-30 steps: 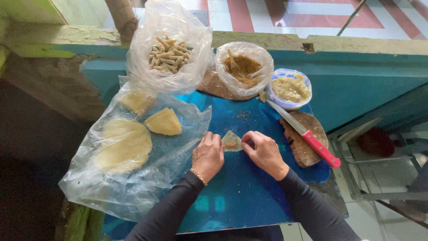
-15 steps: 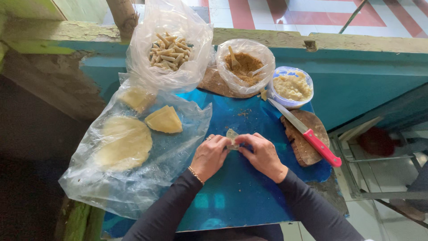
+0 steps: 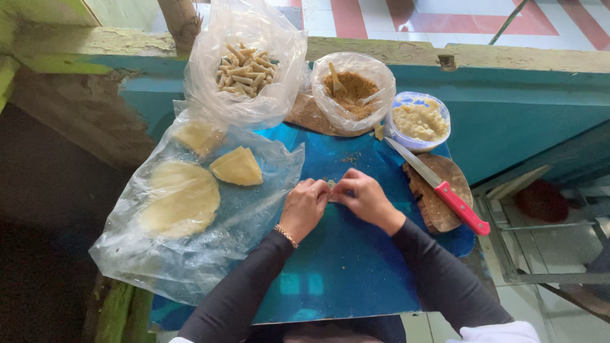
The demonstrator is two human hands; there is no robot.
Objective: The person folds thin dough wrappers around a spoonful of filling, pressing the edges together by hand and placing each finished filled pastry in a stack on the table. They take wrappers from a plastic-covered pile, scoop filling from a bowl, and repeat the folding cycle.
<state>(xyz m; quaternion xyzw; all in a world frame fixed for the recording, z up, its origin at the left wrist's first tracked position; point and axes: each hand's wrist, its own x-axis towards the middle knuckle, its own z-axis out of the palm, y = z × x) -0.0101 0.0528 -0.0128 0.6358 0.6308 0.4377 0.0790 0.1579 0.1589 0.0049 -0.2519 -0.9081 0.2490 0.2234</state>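
Note:
My left hand (image 3: 306,207) and my right hand (image 3: 362,198) meet over the blue sheet (image 3: 346,267) that covers the table. Their fingertips close together on a small filled pastry wrapper (image 3: 331,186), of which only a sliver shows between them. My left wrist wears a thin bracelet. Just left of the hands lie folded yellow wrapper pieces (image 3: 237,166) on a clear plastic bag (image 3: 190,216), with round wrapper sheets (image 3: 178,200) inside it.
At the back stand a plastic bag of rolled pastry sticks (image 3: 243,71), a bag of brown filling (image 3: 356,91) with spoons, and a small tub of pale mash (image 3: 419,121). A red-handled knife (image 3: 441,187) lies on a wooden board (image 3: 435,197) to the right.
The wrapper lay open between my hands a second ago. Both hands have since closed in over it and nearly hide it.

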